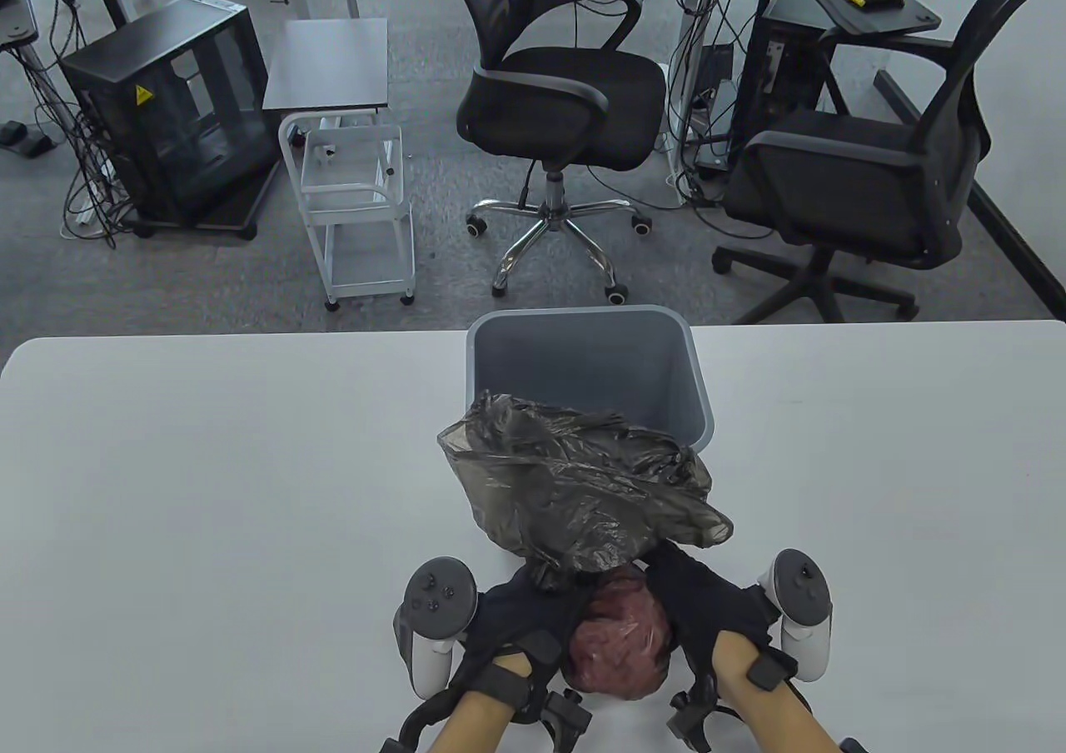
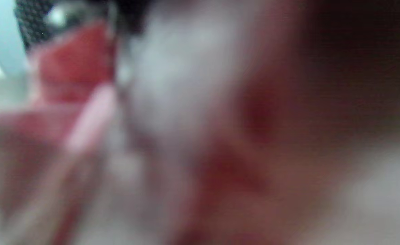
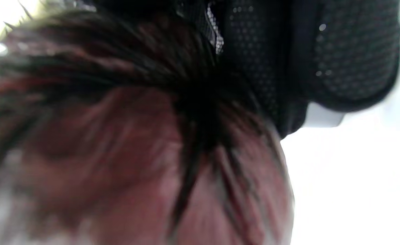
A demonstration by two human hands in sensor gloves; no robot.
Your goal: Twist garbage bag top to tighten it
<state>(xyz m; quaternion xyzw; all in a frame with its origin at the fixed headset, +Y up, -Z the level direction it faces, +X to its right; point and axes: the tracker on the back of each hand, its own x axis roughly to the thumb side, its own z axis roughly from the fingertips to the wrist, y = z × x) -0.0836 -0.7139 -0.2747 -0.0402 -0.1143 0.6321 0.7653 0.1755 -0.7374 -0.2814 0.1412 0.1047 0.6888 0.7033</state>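
A dark translucent garbage bag [image 1: 575, 486] lies on the white table [image 1: 208, 486] near its front edge. Its filled bottom [image 1: 618, 640], bulging with reddish contents, sits between my hands. Its loose top fans out toward a grey bin [image 1: 583, 370]. My left hand [image 1: 533, 599] grips the gathered neck [image 1: 554, 574] from the left. My right hand [image 1: 679, 590] holds the bag at the neck from the right. The right wrist view shows gathered folds [image 3: 200, 102] under gloved fingers [image 3: 349, 54]. The left wrist view is a reddish blur of the bag [image 2: 220, 153].
The grey bin lies on its side behind the bag, mouth toward me. Beyond the table's far edge stand two black office chairs [image 1: 566, 95], a small white cart [image 1: 358, 203] and a black cabinet [image 1: 166, 112].
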